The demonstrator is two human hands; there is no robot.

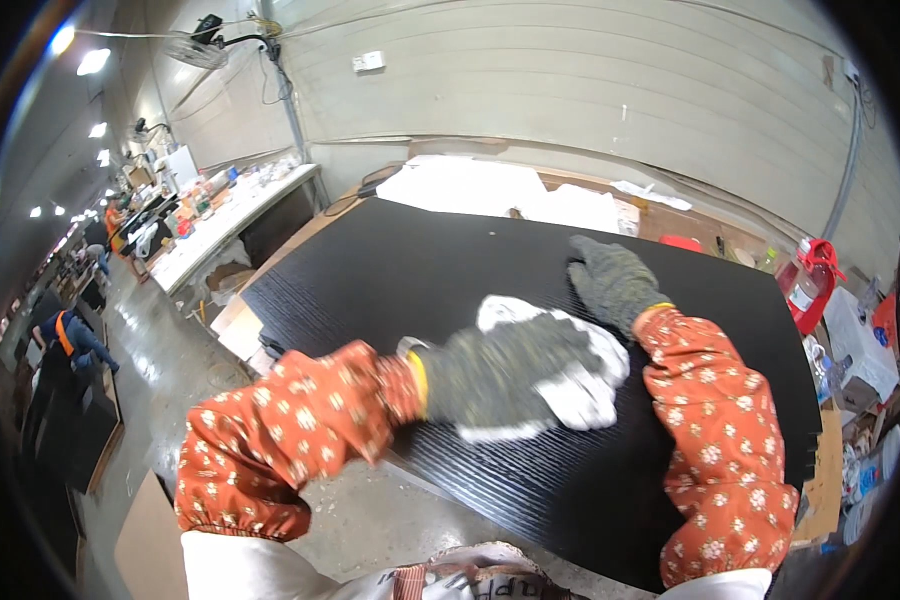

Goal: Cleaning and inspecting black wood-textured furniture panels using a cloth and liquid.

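Head view: the biggest thing before me is the black wood-grain panel (450, 270), lying flat on the table and filling the middle of the scene from my near side out to the far wall. Its near-left edge hangs out over the concrete floor (160, 370), and I judge that is the main risk: if I lean hard near that edge, the panel could shift or tip, and a corner could get knocked.

The white cloth (585, 385) lies on the panel near me, a little right of centre. My left hand (500, 375), in a grey knit glove, lies flat on top of it, fingers spread and pressing down rather than curled around it, so the cloth sits under the palm with its edges showing on the far and right sides. A loose grip like that could let the cloth slide out or bunch up, and the glove itself might then drag on the dark finish and leave a mark.

My right hand (610, 280), also gloved, rests open on the bare panel just beyond the cloth, holding nothing.

To the far right, a red fire extinguisher (810, 275) stands beside the panel, close enough to catch with a wide sweep of my right arm.
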